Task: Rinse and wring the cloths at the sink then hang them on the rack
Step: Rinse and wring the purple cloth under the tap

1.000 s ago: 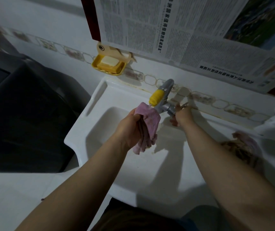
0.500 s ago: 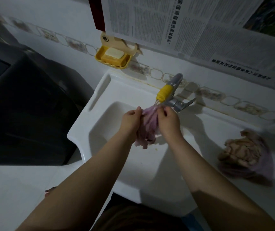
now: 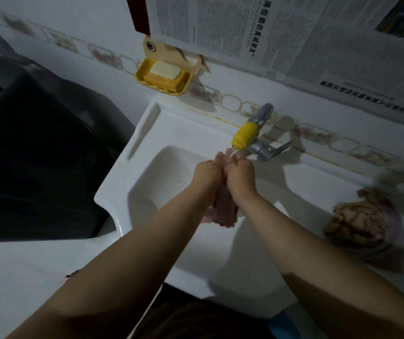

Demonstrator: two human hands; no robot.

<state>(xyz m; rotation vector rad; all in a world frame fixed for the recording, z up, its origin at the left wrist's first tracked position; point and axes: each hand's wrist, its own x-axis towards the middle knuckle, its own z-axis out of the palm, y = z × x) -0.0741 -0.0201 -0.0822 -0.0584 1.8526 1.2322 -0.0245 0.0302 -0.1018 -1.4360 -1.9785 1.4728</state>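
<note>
Over the white sink [image 3: 147,140], my left hand [image 3: 205,173] and my right hand [image 3: 241,173] are pressed close together just under the yellow-tipped tap [image 3: 246,132]. Both grip a bunched pink cloth [image 3: 224,211], whose loose end hangs down between my wrists into the basin. Water runs from the tap onto my fingers. A second crumpled cloth [image 3: 359,222], beige and pink, lies on the sink's right ledge. No rack is in view.
A yellow soap dish [image 3: 163,78] with a bar of soap hangs on the tiled wall above the sink's left corner. Newspaper sheets [image 3: 281,37] cover the wall above. A dark appliance [image 3: 32,152] stands to the left of the sink.
My right hand left the tap lever and joined my left hand on the pink cloth. Both hands now hold it higher, right under the spout, with water running.
</note>
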